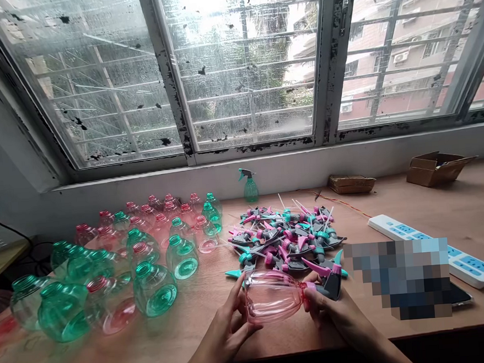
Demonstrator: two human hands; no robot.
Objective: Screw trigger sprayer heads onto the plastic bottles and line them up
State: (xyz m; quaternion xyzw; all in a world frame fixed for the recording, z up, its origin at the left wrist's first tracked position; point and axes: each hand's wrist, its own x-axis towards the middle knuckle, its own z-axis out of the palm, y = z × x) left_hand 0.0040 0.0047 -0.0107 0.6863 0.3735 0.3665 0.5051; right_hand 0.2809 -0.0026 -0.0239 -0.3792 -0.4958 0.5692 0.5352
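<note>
A clear pink, ribbed plastic bottle (272, 295) lies on its side in the grip of 2 hands near the front edge of the brown wooden table (154, 353), its base toward the left and its neck toward the right. The left hand (233, 317) holds the base end, fingers and thumb spread around it. The right hand (323, 307) is closed about a pink-and-grey plastic trigger spray head (332, 282), which sits at the bottle's neck; how far it is threaded cannot be told. Just beyond lies a loose heap of pink, teal and grey spray heads (287, 239) with thin pale tubes. To the left, clear pink and green headless bottles (143, 255) stand upright in a cluster. Behind the heap, 1 green spray bottle with a grey-and-teal head (251, 189) stands near the wall. To the right are a white power strip with blue socket panels (474, 267), partly masked by pixelation, and 2 brown cardboard boxes (430, 172), beneath a grey-framed window (243, 76).
</note>
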